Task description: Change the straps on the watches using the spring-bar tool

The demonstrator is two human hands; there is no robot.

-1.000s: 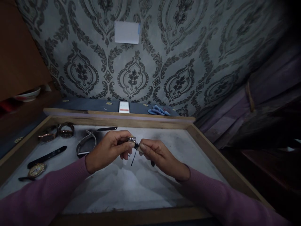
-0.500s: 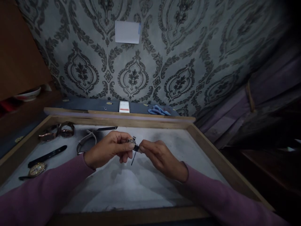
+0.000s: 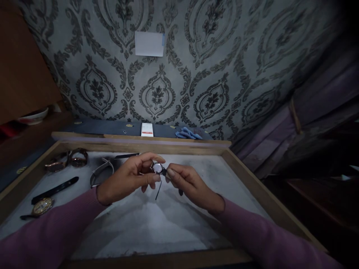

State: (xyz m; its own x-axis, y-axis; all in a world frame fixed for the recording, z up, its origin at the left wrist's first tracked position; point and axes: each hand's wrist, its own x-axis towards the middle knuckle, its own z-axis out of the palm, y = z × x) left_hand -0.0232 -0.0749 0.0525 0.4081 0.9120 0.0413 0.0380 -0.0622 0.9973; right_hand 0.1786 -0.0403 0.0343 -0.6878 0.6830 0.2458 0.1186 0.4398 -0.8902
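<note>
Above the middle of the white-bottomed tray, my left hand (image 3: pixel 127 177) grips a small silver wristwatch (image 3: pixel 157 167) by its case, fingers above and thumb below. Its round, bright face is turned toward me. On the right side of the case, my right hand (image 3: pixel 193 183) pinches a short dark watch strap (image 3: pixel 164 171) between thumb and fingers. A dark strap end shows beneath this hand. Below the watch is a thin dark rod (image 3: pixel 158 190); I cannot tell whether it is held or lying on the tray.
Wooden walls frame the tray (image 3: pixel 227 151). To the left lie a gold-faced watch (image 3: pixel 43 206), a black strap (image 3: pixel 56 189), two brownish watches (image 3: pixel 79 157) and a pale-edged band (image 3: pixel 102 173). Beyond the back wall are a phone (image 3: pixel 147 129) and a blue cloth (image 3: pixel 188 133).
Between my hands the watch has turned so its face shows more fully. My left fingers have spread a little around the case, and my right hand has rotated with the strap.
</note>
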